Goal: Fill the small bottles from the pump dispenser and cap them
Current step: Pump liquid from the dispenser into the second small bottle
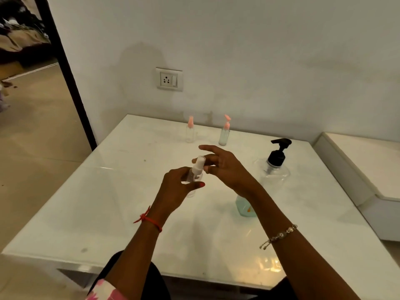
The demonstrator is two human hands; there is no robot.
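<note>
Above the middle of the table (108, 202), the left hand (179, 187) has its grip curled round a small clear bottle (192, 180), held upright. The right hand (225, 167) pinches its white cap (198, 166) between thumb and fingers, forefinger straight. The pump dispenser (275, 167) stands at 3 o'clock from the hands, and two pink-topped bottles (190, 132) (224, 133) at 12.

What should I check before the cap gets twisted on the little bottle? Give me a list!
1. The left hand grips the small bottle: ok.
2. The cap sits on the bottle's neck: ok.
3. The right hand pinches the cap: ok.
4. Bottle filled: cannot tell, it looks clear.
5. Cap tight: cannot tell.
6. The pump dispenser stands upright, apart from both hands: ok.
</note>
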